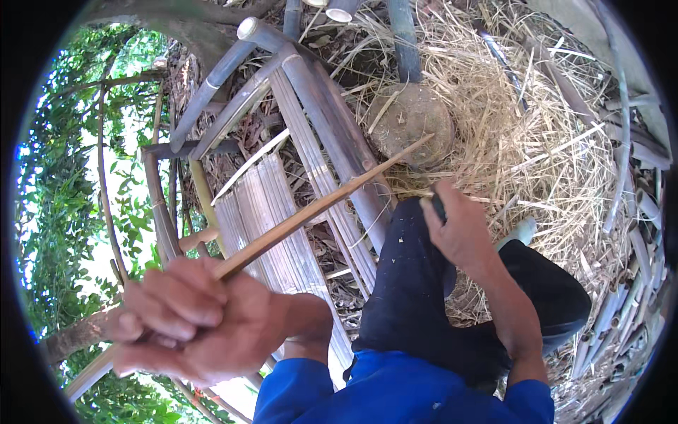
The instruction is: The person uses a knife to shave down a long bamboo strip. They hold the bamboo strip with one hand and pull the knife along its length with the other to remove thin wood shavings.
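My left hand is wrapped round a long, thin stick of tan wood or bamboo. The stick slants up and to the right, and its thin tip overlaps a round chopping block in this view; I cannot tell whether they touch. Its other end sticks out past my left hand at the lower left. Over my knees, my right hand is closed on a dark object. Only a short piece of that object shows between thumb and fingers, and the rest is hidden by the hand.
A bamboo bench with a slatted seat and thick poles stands at my left. Straw and shavings cover the ground ahead and to the right. Cut bamboo pieces are piled at the far right. Green leaves fill the left side.
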A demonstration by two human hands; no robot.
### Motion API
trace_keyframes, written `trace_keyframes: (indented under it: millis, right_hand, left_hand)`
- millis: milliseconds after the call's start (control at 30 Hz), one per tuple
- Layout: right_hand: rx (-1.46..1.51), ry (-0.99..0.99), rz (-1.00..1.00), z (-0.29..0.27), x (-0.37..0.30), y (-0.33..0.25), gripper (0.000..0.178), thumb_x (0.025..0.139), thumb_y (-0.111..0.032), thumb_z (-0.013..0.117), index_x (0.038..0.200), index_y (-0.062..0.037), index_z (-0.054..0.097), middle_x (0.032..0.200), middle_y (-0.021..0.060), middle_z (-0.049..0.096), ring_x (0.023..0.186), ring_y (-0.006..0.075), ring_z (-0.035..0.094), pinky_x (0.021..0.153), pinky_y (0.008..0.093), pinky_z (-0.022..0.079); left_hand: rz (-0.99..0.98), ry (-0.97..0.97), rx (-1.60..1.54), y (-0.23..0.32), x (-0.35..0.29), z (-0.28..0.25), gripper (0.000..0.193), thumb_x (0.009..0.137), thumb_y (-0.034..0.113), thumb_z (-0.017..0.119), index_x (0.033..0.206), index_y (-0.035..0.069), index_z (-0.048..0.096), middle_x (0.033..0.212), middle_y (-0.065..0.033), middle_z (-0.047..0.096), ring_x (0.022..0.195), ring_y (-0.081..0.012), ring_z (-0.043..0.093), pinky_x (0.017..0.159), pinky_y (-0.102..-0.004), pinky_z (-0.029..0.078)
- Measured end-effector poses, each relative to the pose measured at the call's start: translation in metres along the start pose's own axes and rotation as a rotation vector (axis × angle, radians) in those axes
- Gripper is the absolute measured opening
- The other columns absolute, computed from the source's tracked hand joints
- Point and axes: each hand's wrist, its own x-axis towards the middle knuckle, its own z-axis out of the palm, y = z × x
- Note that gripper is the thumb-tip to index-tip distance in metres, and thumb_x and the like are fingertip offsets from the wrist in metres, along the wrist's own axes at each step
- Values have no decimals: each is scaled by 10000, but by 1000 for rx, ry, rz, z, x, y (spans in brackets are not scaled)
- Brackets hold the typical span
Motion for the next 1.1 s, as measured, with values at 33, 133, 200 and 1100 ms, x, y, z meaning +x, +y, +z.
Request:
trace_keyframes:
  millis: [33,133,200,1100]
  right_hand:
    - [-20,-18,-68,1,-16,-22,175,934,-164,672,1013,-64,551,789,180,623,666,374,651,573,451,539]
    - [14,-17,-158,-10,-61,-90,197,891,-143,726,1008,-46,601,791,154,612,631,332,651,550,414,533]
    - [60,-22,-239,-24,-82,-124,178,903,-154,708,996,-57,590,790,150,605,630,326,652,525,405,540]
    - [28,-24,-252,-18,-92,-71,181,882,-134,726,880,-61,559,768,119,565,602,315,611,496,400,521]
  left_hand:
    - [12,2,-5,12,-3,-1,408,1103,373,394,830,84,488,611,24,371,459,-93,333,376,-257,292]
    - [51,206,64,41,-17,5,452,1091,460,398,854,81,469,597,13,350,446,-71,317,352,-237,279]
    - [51,213,62,53,-30,8,443,1094,455,394,864,82,463,595,10,346,445,-74,317,359,-235,278]
    - [100,170,62,62,-73,19,428,1092,445,412,853,90,420,612,23,285,454,-80,272,404,-244,199]
